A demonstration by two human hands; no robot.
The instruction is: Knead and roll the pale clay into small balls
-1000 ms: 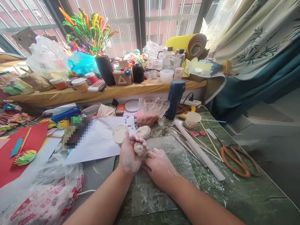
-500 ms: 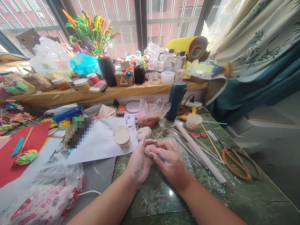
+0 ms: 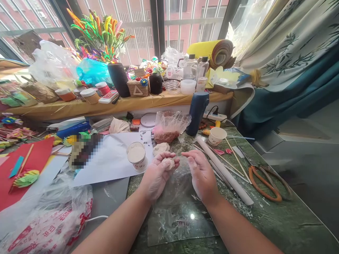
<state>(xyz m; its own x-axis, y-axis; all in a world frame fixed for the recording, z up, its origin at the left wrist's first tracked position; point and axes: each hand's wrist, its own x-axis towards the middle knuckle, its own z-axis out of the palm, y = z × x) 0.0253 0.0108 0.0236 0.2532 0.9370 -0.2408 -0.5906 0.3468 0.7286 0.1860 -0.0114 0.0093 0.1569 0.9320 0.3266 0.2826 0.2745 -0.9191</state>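
A small pale lump of clay (image 3: pixel 169 164) rests in the curled fingers of my left hand (image 3: pixel 155 178), its thumb pressed against it. To its right, my right hand (image 3: pixel 203 178) is apart from the lump, its fingers stretched toward the left hand and holding nothing that I can see. White residue marks the skin of both hands. Beneath them lies a clear, smeared sheet (image 3: pixel 169 225) on the dark green tabletop. A larger clay piece (image 3: pixel 161 149) sits just beyond my left fingers, partly hidden by them.
Left stands a paper cup (image 3: pixel 137 163) with a pale round top, on white paper (image 3: pixel 106 162). Toward the right lie a pale roller (image 3: pixel 225 171), thin sticks and orange-handled scissors (image 3: pixel 265 187). Behind are a blue bottle (image 3: pixel 197 113), a bag of reddish material (image 3: pixel 168 132) and another cup (image 3: pixel 217 137).
My right hand has let go of the clay lump and moved right, its fingers straightening. The lump stays in my left hand, which has turned slightly. The whole view has shifted a little.
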